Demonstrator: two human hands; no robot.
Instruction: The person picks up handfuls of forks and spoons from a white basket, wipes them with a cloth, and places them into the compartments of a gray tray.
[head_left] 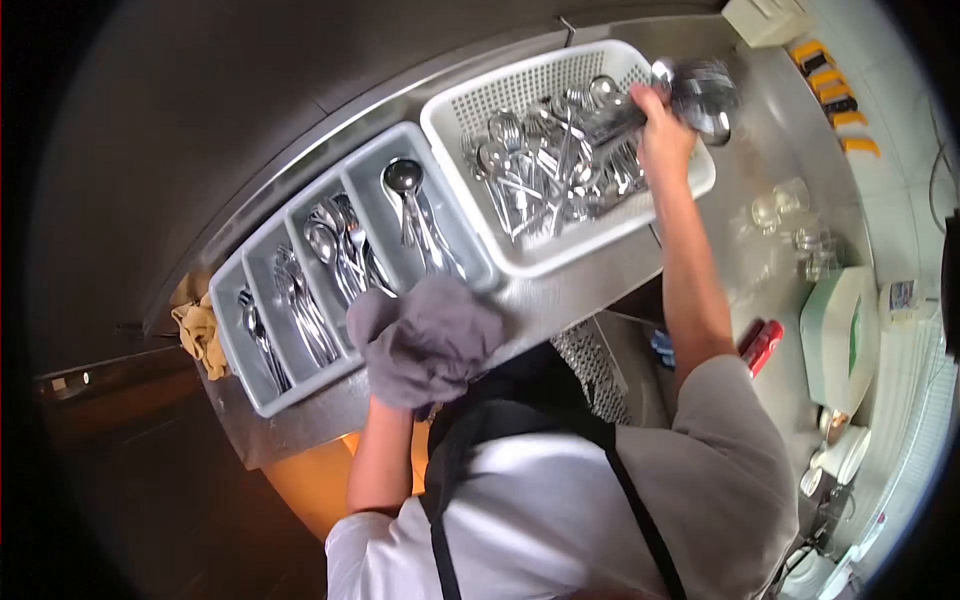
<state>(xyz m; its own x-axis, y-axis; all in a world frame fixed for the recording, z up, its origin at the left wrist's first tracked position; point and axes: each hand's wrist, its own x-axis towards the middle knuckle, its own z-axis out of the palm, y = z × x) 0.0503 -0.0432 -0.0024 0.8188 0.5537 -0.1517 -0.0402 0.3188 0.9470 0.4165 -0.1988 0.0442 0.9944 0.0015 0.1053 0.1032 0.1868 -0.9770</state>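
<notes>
A crumpled grey cloth [435,335] covers my left hand, so the fingers are hidden beneath its folds; it sits by the near side of the grey cutlery tray [470,262]. My right hand [664,140] is closed around several large spoons [706,95], smeared by motion, over the right end of the white plastic basket [560,262]. Inside that basket lies a jumble of forks and spoons [555,165]. The tray's compartments hold sorted cutlery: large round spoons [404,176] at the right, spoons [322,243] beside them, forks [297,300], and smaller pieces [256,330] at the far left.
Tray and basket stand side by side on a steel counter [570,305]. A yellowish cloth [200,335] lies at its left end. Toward the right are glasses [790,197], a red-handled object [762,347], a pale green-white box [838,340], and orange-handled items [828,85] by the wall.
</notes>
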